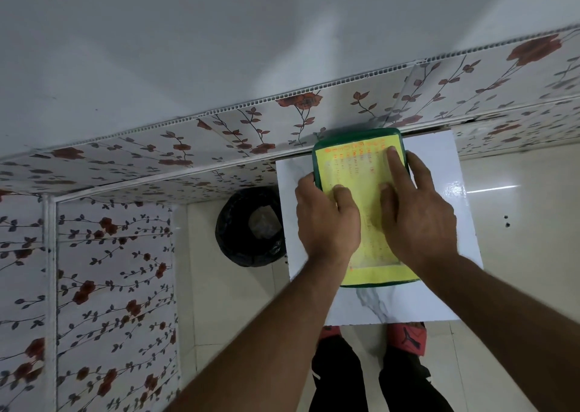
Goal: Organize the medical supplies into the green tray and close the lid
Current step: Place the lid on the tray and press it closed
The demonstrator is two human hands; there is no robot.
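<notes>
The green tray (pixel 357 135) lies on a small white marble-patterned table (pixel 439 167), its lid down. The lid (pixel 354 160) is yellow with red print and a dark green rim. My left hand (pixel 326 220) grips the tray's left edge, thumb on the lid. My right hand (pixel 417 214) rests flat on the lid's right side, fingers spread and pointing toward the wall. No medical supplies are visible; the tray's inside is hidden by the lid.
A round bin with a black bag (pixel 251 226) stands on the floor left of the table. Flower-patterned wall panels (pixel 219 148) run behind and to the left. Glossy cream floor tiles (pixel 518 223) lie to the right. My red slippers (pixel 406 338) show below the table's near edge.
</notes>
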